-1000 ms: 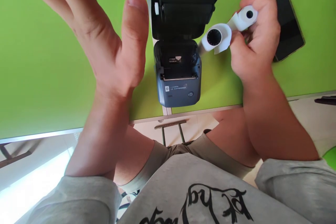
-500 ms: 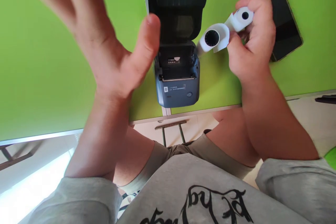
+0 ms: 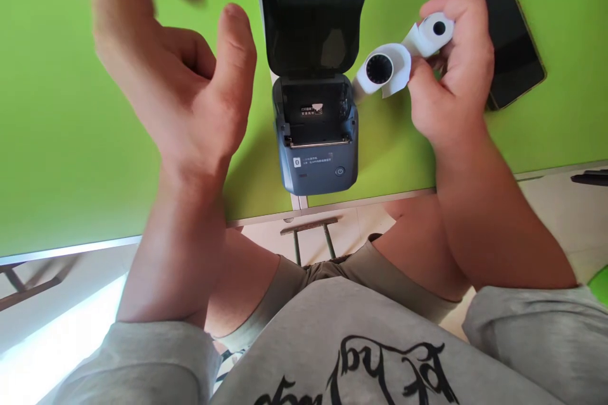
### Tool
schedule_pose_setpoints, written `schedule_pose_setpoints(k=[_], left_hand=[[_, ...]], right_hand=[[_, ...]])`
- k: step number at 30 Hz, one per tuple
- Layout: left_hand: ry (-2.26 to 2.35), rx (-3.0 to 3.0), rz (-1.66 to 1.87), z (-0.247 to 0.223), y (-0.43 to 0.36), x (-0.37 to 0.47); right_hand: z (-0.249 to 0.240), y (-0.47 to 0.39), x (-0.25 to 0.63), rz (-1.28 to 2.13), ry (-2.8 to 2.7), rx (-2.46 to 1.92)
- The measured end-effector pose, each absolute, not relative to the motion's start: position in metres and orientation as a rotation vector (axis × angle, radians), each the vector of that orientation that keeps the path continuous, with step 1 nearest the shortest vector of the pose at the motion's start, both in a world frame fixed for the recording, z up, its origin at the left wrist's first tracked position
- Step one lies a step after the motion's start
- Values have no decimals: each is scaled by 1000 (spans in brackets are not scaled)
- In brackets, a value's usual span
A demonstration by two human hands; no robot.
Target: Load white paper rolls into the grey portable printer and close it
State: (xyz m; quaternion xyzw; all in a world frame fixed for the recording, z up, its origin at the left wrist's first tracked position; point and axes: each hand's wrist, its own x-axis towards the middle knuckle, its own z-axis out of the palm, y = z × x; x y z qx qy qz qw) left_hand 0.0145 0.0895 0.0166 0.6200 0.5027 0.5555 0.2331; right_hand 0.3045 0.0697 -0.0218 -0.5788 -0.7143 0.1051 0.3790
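Note:
A small blue-grey label printer (image 3: 316,171) stands at the table's front edge with its black lid (image 3: 316,19) raised and its paper bay exposed. My right hand (image 3: 458,63) is closed round a small white paper roll (image 3: 430,38) with a narrow core. Against it, between that hand and the printer, is a white paper roll (image 3: 368,83) with a wider dark core and a loose curling end. Whether a strip joins the two rolls I cannot tell. My left hand (image 3: 190,88) hovers left of the printer, holding nothing, thumb raised and fingers apart, partly blurred.
A black tablet or large phone (image 3: 513,38) lies right of my right hand. The green table (image 3: 57,139) has a metal front edge and a seam running behind the printer. Below the edge are my legs and a metal bar frame (image 3: 308,226).
My left hand has moved left, away from the printer, and its fingers have curled inward somewhat. My right hand and the rolls have hardly shifted.

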Motion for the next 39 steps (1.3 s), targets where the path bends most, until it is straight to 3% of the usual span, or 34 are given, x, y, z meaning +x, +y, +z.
schedule_pose_setpoints(k=[3,7,11,17,28,39], left_hand=[[1357,2160,1409,19,89,11],[1324,2151,1383,21,87,9],[1326,2113,1291,26,85,11],[1630,1903,536,37,74,16],[1751,1707,470,37,75,18],[1806,1835,274,39,72,22]], right_hand=[[-21,70,305,206,-1837,-1476],[-20,71,307,24,-1834,-1487],[-22,74,311,47,-1831,-1529],[-25,84,307,140,-1720,-1601],[-34,90,302,10,-1611,-1709],[-15,92,326,160,-1352,-1136]])
